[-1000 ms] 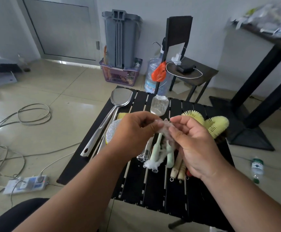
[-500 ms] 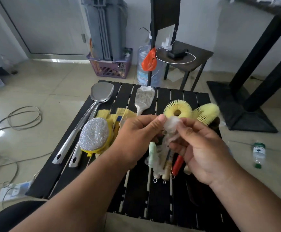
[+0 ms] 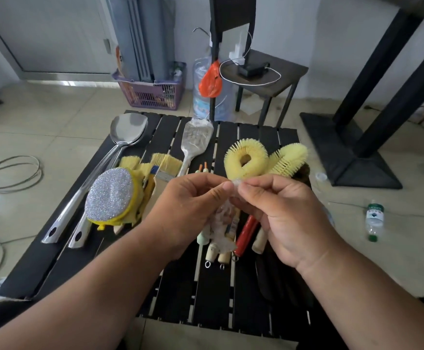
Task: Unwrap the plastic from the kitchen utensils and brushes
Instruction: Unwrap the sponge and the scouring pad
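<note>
Above the black slatted table [image 3: 210, 294], my left hand [image 3: 188, 210] and my right hand [image 3: 284, 215] both pinch a crumpled piece of clear plastic wrap [image 3: 224, 223] that hangs down between them. Under the hands lie several brush handles [image 3: 246, 233], cream, green and red. Two yellow round brushes [image 3: 248, 160] lie behind my right hand. A spatula still in plastic [image 3: 195, 140] lies at the table's middle back. Two steel ladles [image 3: 120, 145], a glittery scrub pad [image 3: 111, 195] and yellow paint brushes [image 3: 165, 165] lie to the left.
A small bottle [image 3: 374, 221] stands on the floor at the right. A black table base [image 3: 344, 152] sits to the right. Behind are a chair [image 3: 256, 72], a water jug [image 3: 205, 97] with an orange bag, and a purple basket [image 3: 152, 94]. Cables [image 3: 11, 173] lie on the left floor.
The view has tilted down and nearer to the table. My hands have drawn the plastic tighter, pinching its top together, and it hangs shorter than before.
</note>
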